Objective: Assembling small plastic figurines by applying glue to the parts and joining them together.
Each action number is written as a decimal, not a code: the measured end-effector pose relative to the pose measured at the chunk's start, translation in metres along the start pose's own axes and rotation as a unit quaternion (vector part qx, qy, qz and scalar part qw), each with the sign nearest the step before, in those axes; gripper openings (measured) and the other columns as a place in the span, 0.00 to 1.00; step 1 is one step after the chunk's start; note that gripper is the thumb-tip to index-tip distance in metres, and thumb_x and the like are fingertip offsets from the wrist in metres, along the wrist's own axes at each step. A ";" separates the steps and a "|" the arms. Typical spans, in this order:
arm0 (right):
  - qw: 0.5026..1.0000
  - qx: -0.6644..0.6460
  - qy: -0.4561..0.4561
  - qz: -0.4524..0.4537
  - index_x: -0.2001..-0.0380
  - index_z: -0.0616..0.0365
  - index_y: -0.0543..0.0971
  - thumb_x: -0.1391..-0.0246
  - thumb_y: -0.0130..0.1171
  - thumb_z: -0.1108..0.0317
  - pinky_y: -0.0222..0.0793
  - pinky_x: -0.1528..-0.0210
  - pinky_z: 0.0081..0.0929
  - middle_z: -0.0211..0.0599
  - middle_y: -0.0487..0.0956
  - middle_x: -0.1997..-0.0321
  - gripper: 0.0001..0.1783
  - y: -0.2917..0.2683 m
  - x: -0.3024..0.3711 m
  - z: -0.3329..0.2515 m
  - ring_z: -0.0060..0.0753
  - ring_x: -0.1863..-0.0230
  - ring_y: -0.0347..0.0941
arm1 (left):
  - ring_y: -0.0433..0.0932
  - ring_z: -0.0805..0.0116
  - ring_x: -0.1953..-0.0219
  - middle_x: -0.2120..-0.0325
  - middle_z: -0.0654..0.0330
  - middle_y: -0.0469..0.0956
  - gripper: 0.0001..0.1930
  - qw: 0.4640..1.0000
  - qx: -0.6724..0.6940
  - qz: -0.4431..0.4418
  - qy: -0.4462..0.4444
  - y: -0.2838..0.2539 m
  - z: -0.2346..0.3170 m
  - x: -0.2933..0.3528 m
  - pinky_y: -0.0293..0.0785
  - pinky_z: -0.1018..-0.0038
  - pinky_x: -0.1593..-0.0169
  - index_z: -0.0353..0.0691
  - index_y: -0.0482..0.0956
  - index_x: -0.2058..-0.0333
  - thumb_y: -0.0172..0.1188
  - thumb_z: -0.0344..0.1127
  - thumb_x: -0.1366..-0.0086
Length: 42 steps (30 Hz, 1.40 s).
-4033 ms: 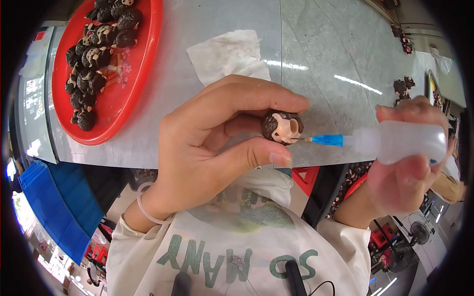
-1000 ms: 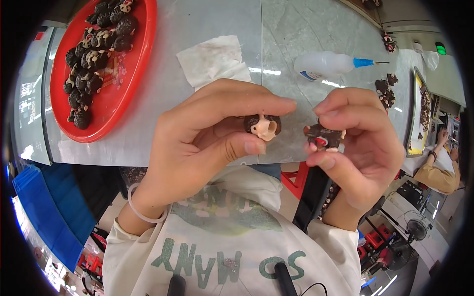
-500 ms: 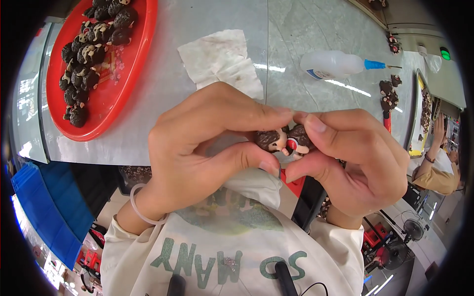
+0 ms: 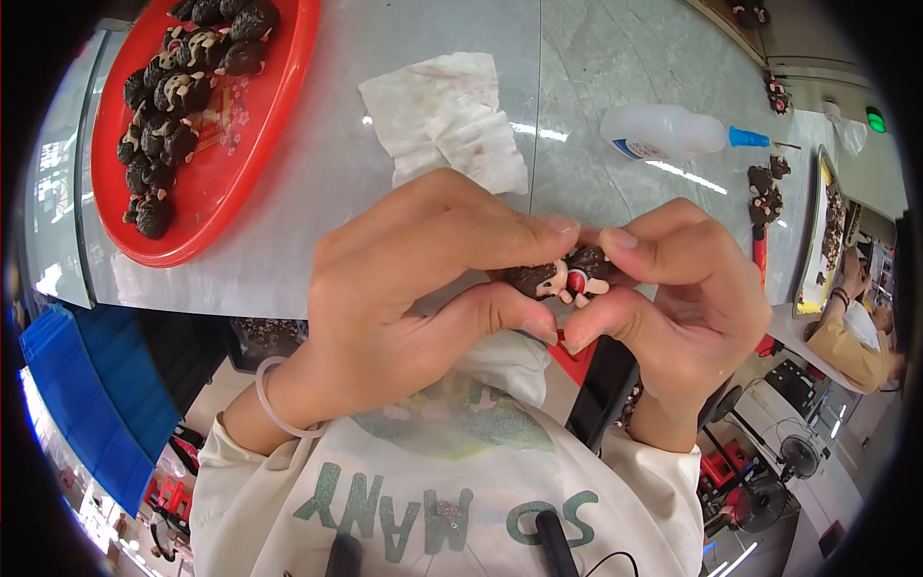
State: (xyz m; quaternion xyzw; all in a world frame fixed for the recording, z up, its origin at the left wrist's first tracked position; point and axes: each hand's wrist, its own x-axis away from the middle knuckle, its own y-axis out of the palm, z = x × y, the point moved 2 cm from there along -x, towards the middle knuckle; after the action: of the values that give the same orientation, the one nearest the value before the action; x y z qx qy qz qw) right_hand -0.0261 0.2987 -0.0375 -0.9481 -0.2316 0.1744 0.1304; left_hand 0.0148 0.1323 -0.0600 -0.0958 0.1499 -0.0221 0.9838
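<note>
Between my hands, above the near part of the table, is a small figurine [image 4: 546, 280] with textured dark brown hair, a pale face and a red-and-white patch on its body. My left hand [image 4: 413, 274] pinches its head end between thumb and index finger. At the other end, my right hand [image 4: 687, 298] has its thumb by the pale limbs and its index finger against the dark brown part. Its remaining fingers are curled in. Fingertips cover some of the figurine's edges.
A red oval tray [image 4: 274, 115] with several similar brown figurines [image 4: 183, 93] stands at the far left. Beyond my hands lie a crumpled white tissue [image 4: 447, 125] and a clear bottle [image 4: 663, 132] with a blue needle tip. More brown pieces [image 4: 765, 197] lie at right. Another person [image 4: 851, 332] sits far right.
My right hand has shifted slightly left and its grip has loosened a little, showing more of the figurine's body and limbs. The left hand still pinches the head end. The whole view has shifted slightly.
</note>
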 end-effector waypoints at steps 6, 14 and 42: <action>0.979 -0.142 0.137 0.045 0.71 0.65 0.68 0.74 0.70 0.78 0.63 0.72 0.16 0.41 0.71 0.69 0.24 0.002 0.011 0.001 0.21 0.74 0.67 | 0.74 0.67 0.68 0.68 0.52 0.75 0.20 0.999 -0.040 -0.012 0.025 0.005 0.000 -0.004 0.71 0.78 0.67 0.31 0.76 0.65 0.67 0.34 0.58; 0.887 -0.356 0.284 0.073 0.71 0.65 0.64 0.62 0.64 0.74 0.68 0.71 0.19 0.42 0.70 0.68 0.18 0.009 0.013 0.003 0.26 0.71 0.70 | 0.75 0.60 0.64 0.63 0.46 0.71 0.20 0.994 -0.034 -0.003 0.105 0.006 -0.004 -0.003 0.73 0.75 0.65 0.30 0.72 0.61 0.65 0.29 0.54; 0.946 -0.270 0.162 0.077 0.61 0.67 0.63 0.63 0.60 0.81 0.68 0.61 0.20 0.47 0.69 0.58 0.23 0.019 0.015 0.004 0.29 0.61 0.70 | 0.74 0.58 0.60 0.61 0.42 0.69 0.16 0.990 -0.050 0.026 0.129 0.006 -0.005 -0.003 0.73 0.74 0.62 0.27 0.69 0.60 0.53 0.23 0.50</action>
State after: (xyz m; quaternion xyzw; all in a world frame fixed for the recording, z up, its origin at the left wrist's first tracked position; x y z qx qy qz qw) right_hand -0.0074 0.2907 -0.0514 -0.9782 -0.1722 -0.0407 -0.1087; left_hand 0.0106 0.1374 -0.0649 -0.1368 0.2791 -0.0013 0.9505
